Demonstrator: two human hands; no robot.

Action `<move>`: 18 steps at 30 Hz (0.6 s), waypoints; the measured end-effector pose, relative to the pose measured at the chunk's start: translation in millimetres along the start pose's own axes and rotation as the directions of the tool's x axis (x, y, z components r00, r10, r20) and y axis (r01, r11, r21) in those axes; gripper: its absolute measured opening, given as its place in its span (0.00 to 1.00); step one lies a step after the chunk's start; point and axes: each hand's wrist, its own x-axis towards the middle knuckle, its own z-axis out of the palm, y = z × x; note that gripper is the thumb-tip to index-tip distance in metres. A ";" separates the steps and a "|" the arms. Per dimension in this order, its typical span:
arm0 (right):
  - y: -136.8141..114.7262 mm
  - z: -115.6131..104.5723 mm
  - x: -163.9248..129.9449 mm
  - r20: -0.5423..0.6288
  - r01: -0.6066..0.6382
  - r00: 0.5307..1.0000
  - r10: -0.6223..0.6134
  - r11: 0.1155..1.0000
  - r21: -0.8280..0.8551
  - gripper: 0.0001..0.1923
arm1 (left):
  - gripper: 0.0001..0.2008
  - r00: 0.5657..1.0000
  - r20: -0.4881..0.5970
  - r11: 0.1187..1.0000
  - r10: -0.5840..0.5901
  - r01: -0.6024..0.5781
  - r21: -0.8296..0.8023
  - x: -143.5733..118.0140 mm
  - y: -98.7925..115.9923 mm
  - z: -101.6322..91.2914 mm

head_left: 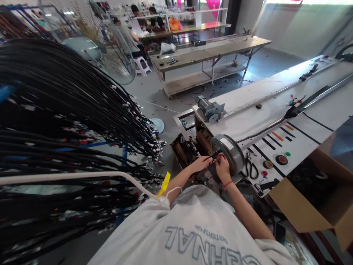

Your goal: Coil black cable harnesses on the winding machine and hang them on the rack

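My left hand (200, 163) and my right hand (223, 166) meet at the near end of a long white workbench (248, 121), just in front of a round grey metal wheel (229, 151). Both pinch a thin black cable end (213, 156) between the fingertips. A red string circles my right wrist. A huge bundle of black cables (68, 121) with small red and white ends hangs at my left, over my shoulder. What lies under the hands is hidden.
Black scissors (250, 167) and coloured buttons (281, 159) lie on the bench right of the wheel. A small grey motor (211, 109) sits further back. An open cardboard box (320, 198) stands at right. A fan (110, 51), other benches and seated people are behind.
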 end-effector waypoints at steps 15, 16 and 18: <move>-27.5 4.0 20.5 0.093 0.170 0.985 -0.147 0.927 -0.334 0.12 | 0.14 0.999 0.016 0.725 0.050 -0.048 0.687 -4.5 -2.3 12.2; -31.5 5.7 23.8 0.110 0.151 0.987 -0.118 0.916 -0.371 0.11 | 0.14 0.998 -0.003 0.676 0.061 -0.039 0.736 -7.5 -0.7 14.8; -42.1 7.0 23.6 0.144 0.127 0.987 -0.076 0.912 -0.390 0.11 | 0.14 0.996 -0.048 0.620 0.082 -0.013 0.785 -13.9 -1.3 16.8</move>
